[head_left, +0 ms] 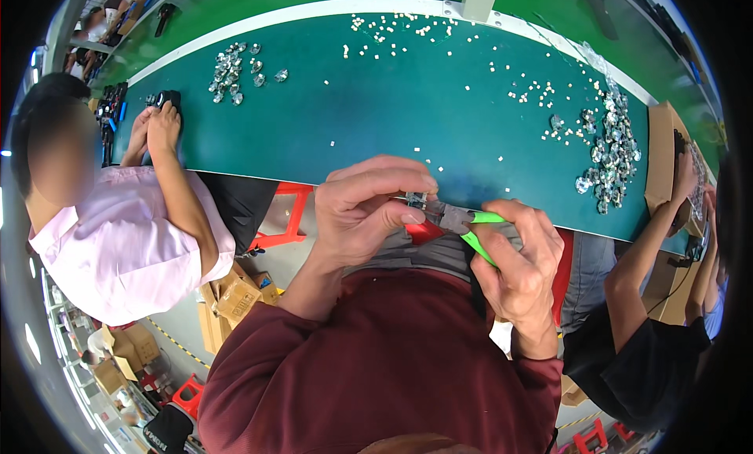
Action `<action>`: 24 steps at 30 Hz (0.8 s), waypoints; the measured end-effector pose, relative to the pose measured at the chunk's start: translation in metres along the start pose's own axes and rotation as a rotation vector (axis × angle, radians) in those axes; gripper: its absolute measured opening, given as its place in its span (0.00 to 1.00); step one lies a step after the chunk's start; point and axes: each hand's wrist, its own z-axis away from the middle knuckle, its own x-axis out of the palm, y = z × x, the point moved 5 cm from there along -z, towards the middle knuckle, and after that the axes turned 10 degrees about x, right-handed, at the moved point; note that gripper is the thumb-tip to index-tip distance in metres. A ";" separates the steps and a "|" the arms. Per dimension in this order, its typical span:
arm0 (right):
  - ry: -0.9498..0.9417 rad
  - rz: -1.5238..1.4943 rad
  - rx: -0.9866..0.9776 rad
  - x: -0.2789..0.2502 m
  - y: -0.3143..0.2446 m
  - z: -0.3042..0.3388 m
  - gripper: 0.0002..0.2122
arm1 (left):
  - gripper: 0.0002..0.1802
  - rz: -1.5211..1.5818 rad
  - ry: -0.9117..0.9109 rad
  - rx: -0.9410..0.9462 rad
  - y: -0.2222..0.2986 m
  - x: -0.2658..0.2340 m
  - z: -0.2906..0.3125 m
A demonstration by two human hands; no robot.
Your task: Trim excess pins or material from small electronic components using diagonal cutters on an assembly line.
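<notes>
My left hand pinches a small clear-and-metallic part between thumb and fingers, in front of my body at the table's near edge. In my right hand are pliers with bright green handles, the fingers wrapped around the grips. The grey jaws point left and meet the small part, or come very close to it; the exact contact is too small to tell. Similar clear parts lie in a large pile on the right of the green table and in a smaller group at the far left.
Tiny whitish pieces are scattered along the table's far side and right. A cardboard box stands at the right end. A co-worker in a pink shirt sits left, handling a black object; another in black reaches toward the box at right.
</notes>
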 end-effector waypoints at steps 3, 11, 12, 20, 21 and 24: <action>0.006 0.004 -0.006 0.002 0.002 0.001 0.18 | 0.15 -0.038 -0.004 0.006 0.001 -0.001 0.000; 0.024 0.011 -0.032 0.002 0.001 -0.001 0.15 | 0.14 -0.098 -0.009 -0.005 0.002 -0.003 0.000; 0.024 0.012 -0.033 0.002 0.001 0.000 0.15 | 0.14 -0.106 -0.012 -0.002 0.002 -0.003 0.000; 0.023 0.009 -0.025 0.003 0.002 0.001 0.18 | 0.14 -0.122 -0.013 0.008 0.000 -0.005 0.002; 0.023 0.009 -0.026 0.003 0.002 0.001 0.18 | 0.14 -0.134 -0.017 0.014 0.000 -0.005 0.002; 0.030 0.010 -0.028 0.003 0.002 0.001 0.17 | 0.13 -0.150 -0.013 0.019 0.000 -0.006 0.003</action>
